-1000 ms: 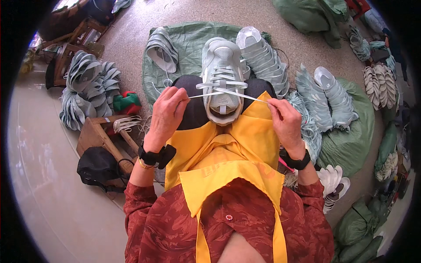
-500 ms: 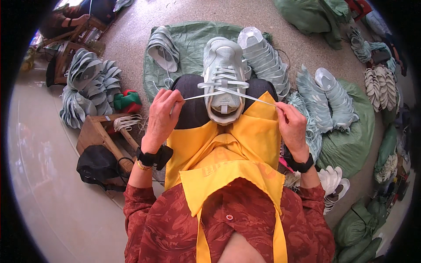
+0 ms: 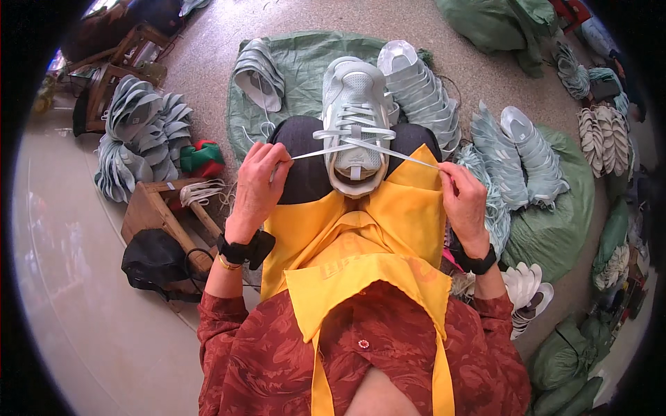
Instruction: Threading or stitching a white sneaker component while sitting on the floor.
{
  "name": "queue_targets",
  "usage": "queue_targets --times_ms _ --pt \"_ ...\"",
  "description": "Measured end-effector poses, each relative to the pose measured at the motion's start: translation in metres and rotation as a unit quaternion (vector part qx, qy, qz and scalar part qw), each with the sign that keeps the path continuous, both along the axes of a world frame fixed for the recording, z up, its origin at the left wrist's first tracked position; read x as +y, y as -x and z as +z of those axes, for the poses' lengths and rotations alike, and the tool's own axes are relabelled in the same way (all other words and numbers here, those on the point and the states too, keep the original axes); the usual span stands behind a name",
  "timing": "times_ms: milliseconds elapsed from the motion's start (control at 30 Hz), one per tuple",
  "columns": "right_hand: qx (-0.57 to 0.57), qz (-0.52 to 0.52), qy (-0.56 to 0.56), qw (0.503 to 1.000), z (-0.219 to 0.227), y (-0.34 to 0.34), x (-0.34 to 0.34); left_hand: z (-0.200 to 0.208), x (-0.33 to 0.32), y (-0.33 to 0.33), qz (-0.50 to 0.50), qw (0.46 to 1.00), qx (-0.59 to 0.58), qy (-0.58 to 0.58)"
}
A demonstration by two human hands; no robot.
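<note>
A pale grey-green sneaker (image 3: 355,104) rests between my knees, its toe pointing away from me and its heel opening near. White shoelace (image 3: 390,153) runs through its eyelets, and the two ends cross over the tongue. My left hand (image 3: 260,182) pinches one lace end to the left of the shoe. Out to the right, my right hand (image 3: 463,201) pinches the other end. Both ends are stretched taut in a wide V. A yellow apron (image 3: 305,229) lies over my lap below the shoe.
Stacked shoe uppers (image 3: 423,97) lie on a green sheet (image 3: 305,55) ahead. More uppers (image 3: 534,156) rest on a green sack (image 3: 555,239) at right. To the left are a pile of uppers (image 3: 132,149), a wooden stool (image 3: 156,215) and a black bag (image 3: 156,260).
Both hands keep the same pinch on the laces, with hardly any movement. At the far upper left, another person's hand has gone out of sight.
</note>
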State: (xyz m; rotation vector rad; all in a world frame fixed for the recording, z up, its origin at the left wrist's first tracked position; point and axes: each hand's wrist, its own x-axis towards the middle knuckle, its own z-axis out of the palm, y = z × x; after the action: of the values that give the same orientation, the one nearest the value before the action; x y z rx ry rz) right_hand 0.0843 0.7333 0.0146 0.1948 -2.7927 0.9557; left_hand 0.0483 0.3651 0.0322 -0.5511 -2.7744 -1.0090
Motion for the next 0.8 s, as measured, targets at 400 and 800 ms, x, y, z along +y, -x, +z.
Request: queue_targets --times_ms 400,800 --pt "0.008 -0.004 0.001 1.0 0.0002 -0.0029 -0.0019 0.0014 0.0008 -0.0011 0.003 1.0 0.001 0.003" --pt "0.039 -0.019 0.004 0.999 0.0027 -0.0012 0.0035 0.0041 -0.0059 -0.0025 0.029 0.999 0.021 0.027"
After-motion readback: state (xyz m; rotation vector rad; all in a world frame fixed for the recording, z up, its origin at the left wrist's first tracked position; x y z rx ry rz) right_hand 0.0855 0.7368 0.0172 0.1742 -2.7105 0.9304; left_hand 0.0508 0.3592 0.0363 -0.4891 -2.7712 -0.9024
